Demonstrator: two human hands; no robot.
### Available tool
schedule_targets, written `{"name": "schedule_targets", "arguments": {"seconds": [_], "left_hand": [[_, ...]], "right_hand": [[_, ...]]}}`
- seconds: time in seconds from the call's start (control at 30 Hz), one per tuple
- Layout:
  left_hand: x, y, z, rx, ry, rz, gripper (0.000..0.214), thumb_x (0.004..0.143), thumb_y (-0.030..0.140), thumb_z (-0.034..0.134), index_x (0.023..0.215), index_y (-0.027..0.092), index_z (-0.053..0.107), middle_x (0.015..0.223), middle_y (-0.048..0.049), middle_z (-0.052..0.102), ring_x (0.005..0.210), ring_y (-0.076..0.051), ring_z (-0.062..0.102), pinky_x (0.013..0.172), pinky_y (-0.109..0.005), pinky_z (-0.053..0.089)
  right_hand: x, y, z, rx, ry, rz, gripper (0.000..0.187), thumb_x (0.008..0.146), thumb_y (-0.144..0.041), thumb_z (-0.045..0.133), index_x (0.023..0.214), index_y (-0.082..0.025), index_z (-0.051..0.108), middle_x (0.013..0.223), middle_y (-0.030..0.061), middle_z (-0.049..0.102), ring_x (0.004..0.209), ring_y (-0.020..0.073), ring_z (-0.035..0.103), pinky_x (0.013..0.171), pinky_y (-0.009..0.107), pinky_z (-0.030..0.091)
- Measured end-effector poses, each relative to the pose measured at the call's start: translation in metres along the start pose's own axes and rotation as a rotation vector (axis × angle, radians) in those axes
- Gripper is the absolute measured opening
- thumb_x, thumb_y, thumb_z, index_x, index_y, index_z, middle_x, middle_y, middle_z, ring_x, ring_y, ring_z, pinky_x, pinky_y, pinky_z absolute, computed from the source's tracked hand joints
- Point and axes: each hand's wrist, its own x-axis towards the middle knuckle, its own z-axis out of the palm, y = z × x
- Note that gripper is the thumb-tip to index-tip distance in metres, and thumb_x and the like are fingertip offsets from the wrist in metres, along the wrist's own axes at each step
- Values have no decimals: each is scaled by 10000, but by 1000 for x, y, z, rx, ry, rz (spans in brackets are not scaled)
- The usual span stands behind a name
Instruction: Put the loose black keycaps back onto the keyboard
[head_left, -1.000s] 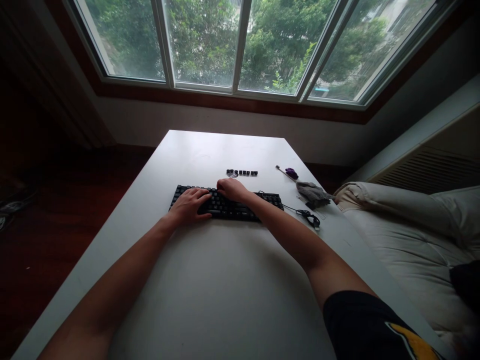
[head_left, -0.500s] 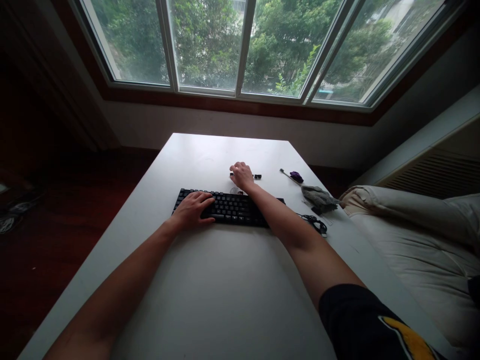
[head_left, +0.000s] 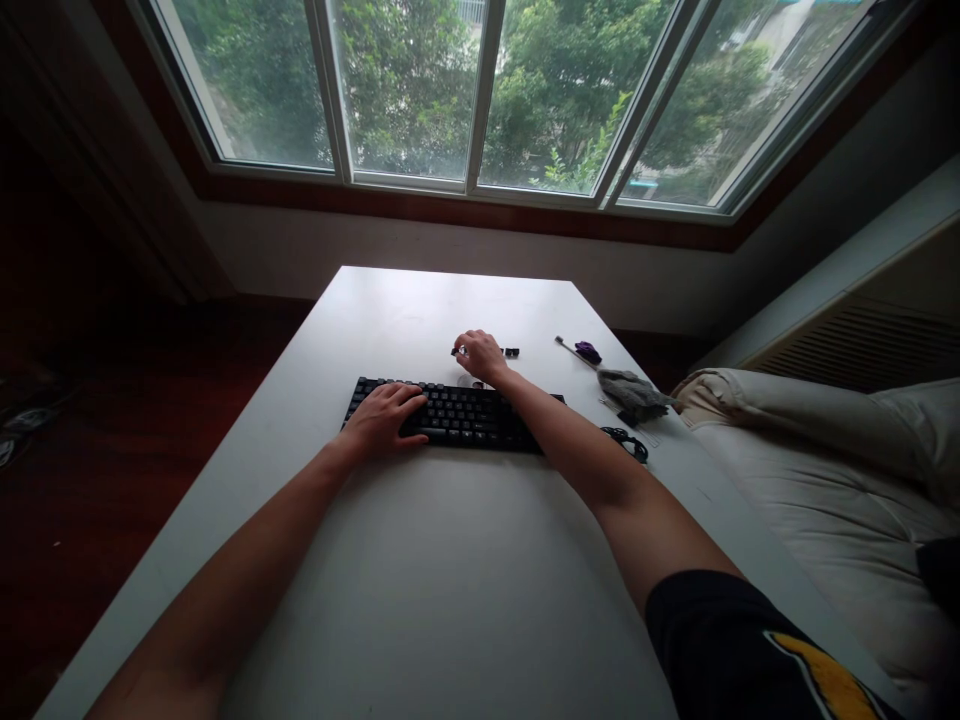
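Keyboard (head_left: pixel 469 418) on white table (head_left: pixel 420 560), window (head_left: pixel 405 100) beyond, dark red floor (head_left: pixel 97 520), pale couch (head_left: pixel 802 490)

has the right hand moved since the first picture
Yes, the right hand has moved from the keyboard toward the far edge of the table, to the black keycaps.

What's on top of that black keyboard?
The left hand lies over the left part of the keyboard, and the right forearm crosses above its right part. Keys between them show; those beneath the hand and forearm are covered.
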Motion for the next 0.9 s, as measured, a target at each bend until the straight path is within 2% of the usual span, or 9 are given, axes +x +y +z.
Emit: {"name": "schedule_targets", "arguments": {"seconds": [0.17, 0.3, 0.6, 0.9], "left_hand": [[0, 3, -2, 0, 1, 2, 638, 899, 571, 688, 1443, 249, 596, 1492, -130, 570, 1330, -362, 534, 1155, -559, 406], [0, 4, -2, 11, 2, -2, 641, 902, 574, 683, 1437, 232, 599, 1495, -139, 566, 1338, -365, 528, 1158, -557, 404], [-1, 2, -1, 24, 0, 4, 650, 906, 582, 676, 1443, 227, 593, 1501, -139, 564, 1341, -365, 525, 1163, -554, 398], [-1, 1, 1, 4, 10, -1, 651, 895, 577, 692, 1446, 244, 594, 1502, -135, 561, 1341, -367, 524, 1162, -569, 396]], "right_hand": [[-25, -5, -8, 226, -132, -45, 233, 916, -199, 677, 1142, -167, 719, 1052, 34, 690, 917, 112, 614, 849, 194, 438], [-37, -6, -13, 340, -250, -84, 210, 878, -190, 701, 1082, -162, 739, 957, 8, 694, 818, 77, 602, 727, 147, 398], [-40, -23, -20, 320, -293, -66, 211, 877, -194, 727, 1081, -155, 762, 965, 24, 699, 830, 76, 602, 739, 147, 394], [-37, -25, -21, 215, -293, -122, 181, 881, -199, 719, 1049, -156, 772, 1007, 35, 703, 896, 95, 610, 765, 157, 383]]}}
